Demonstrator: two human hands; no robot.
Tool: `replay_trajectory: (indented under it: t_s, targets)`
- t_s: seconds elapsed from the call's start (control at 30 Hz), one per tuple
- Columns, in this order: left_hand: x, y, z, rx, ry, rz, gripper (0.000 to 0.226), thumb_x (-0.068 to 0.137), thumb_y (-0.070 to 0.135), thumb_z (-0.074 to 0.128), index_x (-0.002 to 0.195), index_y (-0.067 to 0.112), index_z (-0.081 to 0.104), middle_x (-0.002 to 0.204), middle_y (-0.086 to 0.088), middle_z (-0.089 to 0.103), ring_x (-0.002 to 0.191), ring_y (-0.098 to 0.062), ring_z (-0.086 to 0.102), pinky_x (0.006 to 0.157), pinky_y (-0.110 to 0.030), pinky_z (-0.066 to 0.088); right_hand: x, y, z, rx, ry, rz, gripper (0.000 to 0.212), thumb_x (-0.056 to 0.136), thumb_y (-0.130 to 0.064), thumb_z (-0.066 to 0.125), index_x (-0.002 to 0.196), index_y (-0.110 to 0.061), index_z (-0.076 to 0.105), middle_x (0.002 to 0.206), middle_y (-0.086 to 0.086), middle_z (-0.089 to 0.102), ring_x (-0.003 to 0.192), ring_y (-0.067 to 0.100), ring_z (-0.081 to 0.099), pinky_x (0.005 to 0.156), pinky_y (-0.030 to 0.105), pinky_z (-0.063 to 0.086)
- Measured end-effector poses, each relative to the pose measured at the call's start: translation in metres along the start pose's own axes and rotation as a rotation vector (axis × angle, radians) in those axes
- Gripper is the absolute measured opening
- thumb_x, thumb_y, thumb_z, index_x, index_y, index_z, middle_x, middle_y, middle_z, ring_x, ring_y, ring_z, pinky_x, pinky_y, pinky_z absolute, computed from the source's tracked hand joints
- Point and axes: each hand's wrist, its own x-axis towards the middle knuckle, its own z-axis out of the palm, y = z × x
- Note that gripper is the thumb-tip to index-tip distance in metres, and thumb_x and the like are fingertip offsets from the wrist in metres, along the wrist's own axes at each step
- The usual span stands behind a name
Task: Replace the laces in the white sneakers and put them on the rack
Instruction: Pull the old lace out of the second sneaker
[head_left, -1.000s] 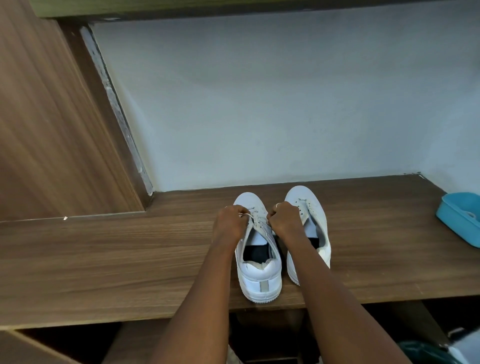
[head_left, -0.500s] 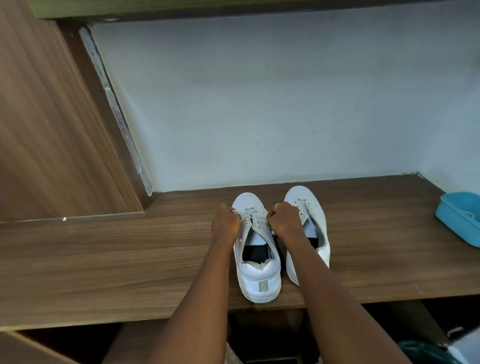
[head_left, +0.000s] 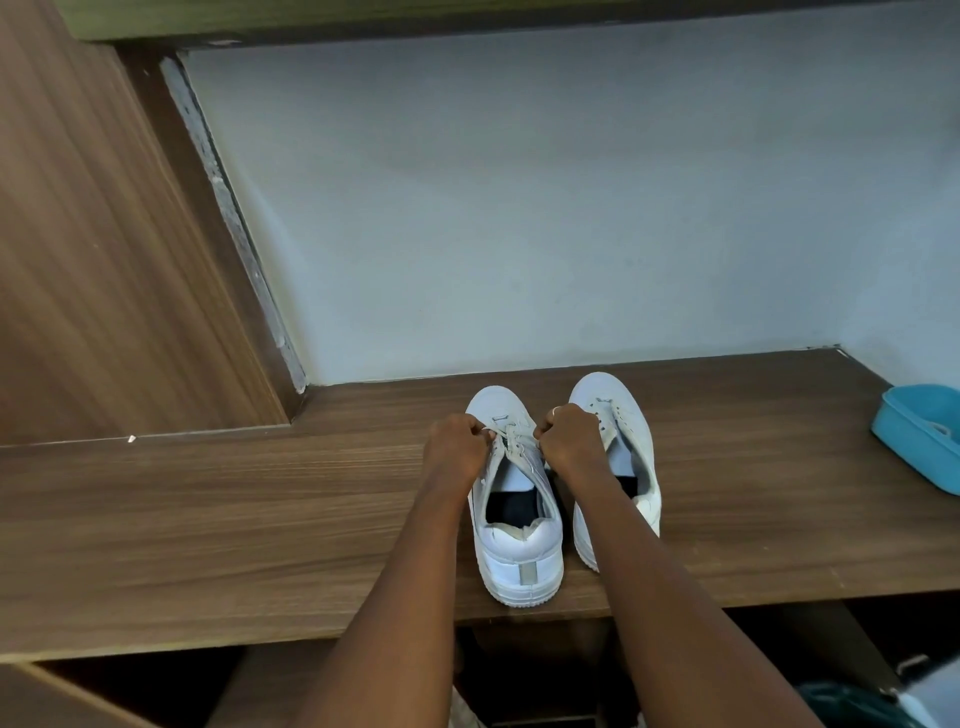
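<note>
White left sneaker (head_left: 519, 551) and right sneaker (head_left: 626, 415) stand side by side on the wooden bench (head_left: 208, 519), toes toward the wall. The left grip (head_left: 454, 441) and right grip (head_left: 571, 439) each pinch the lace (head_left: 511, 435) over the left sneaker's eyelets, one on each side. A blue tub (head_left: 917, 441) sits at the bench's far right.

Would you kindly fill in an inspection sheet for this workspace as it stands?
Surface: wooden shelf, sneakers standing on it.
Job's things: left sneaker and right sneaker side by side, toes to the wall; lace across the left one's eyelets.
Clutter: blue tray at the shelf's right end.
Grippers: left hand and right hand each pinch the lace over the left sneaker.
Cables: nothing seen.
Surroundings: pale wall behind, wood panel on the left.
</note>
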Motion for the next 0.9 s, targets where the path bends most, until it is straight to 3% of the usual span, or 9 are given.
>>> replay_trajectory:
  t_s: [0.2, 0.27, 0.33, 0.4, 0.57, 0.67, 0.73, 0.8, 0.9]
  targets:
    - [0.002, -0.001, 0.002, -0.103, 0.030, -0.066, 0.020, 0.087, 0.002, 0.049, 0.075, 0.003, 0.064, 0.075, -0.014, 0.061, 0.073, -0.026, 0.054, 0.059, -0.029, 0.038, 0.001, 0.001, -0.003, 0.030, -0.011, 0.051, 0.020, 0.088, 0.002, 0.046, 0.076, 0.000, 0.062, 0.093, 0.014, 0.066, 0.092, 0.024, 0.058, 0.069, 0.025, 0.040]
    - [0.004, -0.003, 0.000, -0.131, 0.029, -0.086, 0.020, 0.087, 0.000, 0.049, 0.072, 0.003, 0.062, 0.069, -0.010, 0.058, 0.071, -0.026, 0.053, 0.056, -0.030, 0.038, 0.002, 0.001, -0.004, 0.050, -0.004, 0.056, 0.019, 0.089, -0.001, 0.047, 0.080, -0.002, 0.064, 0.097, 0.016, 0.067, 0.098, 0.026, 0.059, 0.070, 0.023, 0.038]
    - [0.008, -0.007, 0.001, -0.140, 0.033, -0.097, 0.019, 0.087, -0.001, 0.048, 0.084, -0.004, 0.067, 0.084, -0.016, 0.066, 0.084, -0.031, 0.062, 0.071, -0.038, 0.050, 0.002, 0.001, -0.004, 0.056, 0.005, 0.064, 0.019, 0.090, -0.002, 0.048, 0.084, 0.000, 0.066, 0.101, 0.016, 0.068, 0.102, 0.026, 0.060, 0.071, 0.023, 0.039]
    - [0.010, -0.008, 0.002, -0.244, 0.067, -0.143, 0.021, 0.084, -0.002, 0.047, 0.090, -0.008, 0.066, 0.095, -0.023, 0.067, 0.093, -0.037, 0.064, 0.080, -0.045, 0.051, 0.003, 0.001, -0.003, 0.062, 0.007, 0.071, 0.020, 0.090, -0.002, 0.048, 0.075, -0.003, 0.062, 0.100, 0.016, 0.068, 0.101, 0.027, 0.060, 0.071, 0.025, 0.041]
    - [0.000, -0.004, -0.002, -0.045, 0.031, -0.022, 0.045, 0.077, 0.001, 0.051, 0.116, 0.021, 0.063, 0.106, -0.007, 0.068, 0.096, -0.025, 0.062, 0.076, -0.027, 0.046, 0.002, 0.001, -0.003, 0.064, 0.015, 0.064, 0.020, 0.087, 0.002, 0.046, 0.085, -0.002, 0.066, 0.100, 0.016, 0.069, 0.101, 0.028, 0.061, 0.077, 0.029, 0.048]
    - [-0.003, -0.002, -0.003, -0.031, 0.005, 0.035, 0.028, 0.082, 0.009, 0.057, 0.105, 0.018, 0.070, 0.096, -0.005, 0.069, 0.089, -0.020, 0.062, 0.070, -0.021, 0.041, 0.001, 0.000, -0.004, 0.045, 0.002, 0.060, 0.023, 0.087, 0.002, 0.046, 0.073, -0.005, 0.063, 0.100, 0.016, 0.069, 0.100, 0.028, 0.061, 0.073, 0.028, 0.046]
    - [-0.003, -0.002, -0.001, -0.055, 0.012, 0.028, 0.017, 0.084, 0.019, 0.057, 0.084, 0.011, 0.072, 0.084, -0.013, 0.070, 0.075, -0.020, 0.057, 0.067, -0.027, 0.040, 0.000, 0.000, -0.004, 0.034, -0.003, 0.057, 0.032, 0.087, 0.002, 0.047, 0.059, -0.013, 0.049, 0.098, 0.016, 0.068, 0.099, 0.028, 0.061, 0.068, 0.025, 0.040]
    - [-0.002, -0.002, 0.000, -0.053, 0.007, 0.009, 0.021, 0.087, 0.022, 0.054, 0.070, 0.013, 0.064, 0.079, -0.018, 0.067, 0.067, -0.020, 0.051, 0.063, -0.028, 0.039, 0.001, 0.001, -0.003, 0.042, 0.005, 0.061, 0.033, 0.086, 0.003, 0.046, 0.058, -0.014, 0.046, 0.095, 0.015, 0.068, 0.097, 0.027, 0.061, 0.067, 0.024, 0.039]
    - [0.000, -0.002, 0.001, -0.093, -0.006, -0.036, 0.029, 0.091, 0.020, 0.052, 0.068, 0.008, 0.064, 0.067, -0.011, 0.058, 0.065, -0.023, 0.049, 0.060, -0.026, 0.033, 0.001, 0.001, -0.004, 0.029, 0.008, 0.060, 0.036, 0.086, 0.003, 0.046, 0.055, -0.014, 0.042, 0.087, 0.014, 0.064, 0.090, 0.024, 0.058, 0.067, 0.025, 0.038]
